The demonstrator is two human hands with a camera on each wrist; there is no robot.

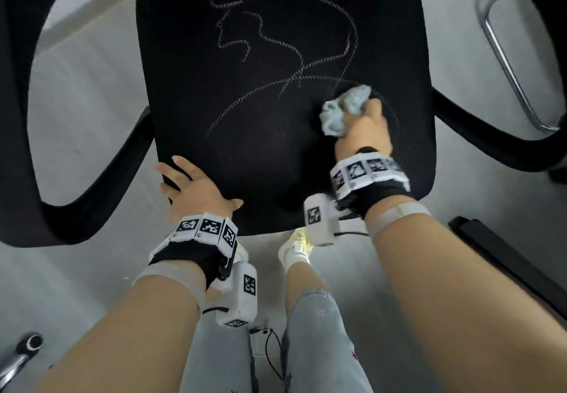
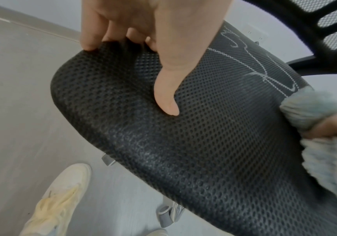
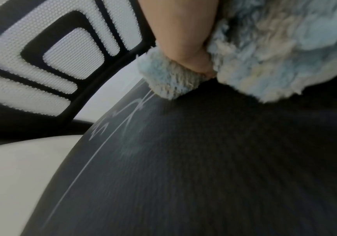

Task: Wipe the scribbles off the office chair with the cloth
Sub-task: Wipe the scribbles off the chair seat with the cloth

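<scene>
The black mesh chair seat (image 1: 270, 153) carries pale chalk scribbles (image 1: 294, 46) across its middle and back. My right hand (image 1: 365, 128) grips a bunched, fluffy light-blue cloth (image 1: 343, 110) and presses it onto the seat's right side, at the end of a scribble line. In the right wrist view the cloth (image 3: 264, 55) sits on the scribbles (image 3: 131, 111), blurred. My left hand (image 1: 187, 184) holds the seat's front left corner. The left wrist view shows my left hand (image 2: 163, 47) with its fingers curled over the edge and its thumb flat on the mesh (image 2: 183, 143).
Black armrests curve out at left (image 1: 92, 196) and right (image 1: 478, 135). The mesh backrest (image 3: 52, 55) rises behind the seat. A chrome tube frame (image 1: 503, 64) stands at far right. My shoe (image 1: 294, 248) is under the seat's front edge on the grey floor.
</scene>
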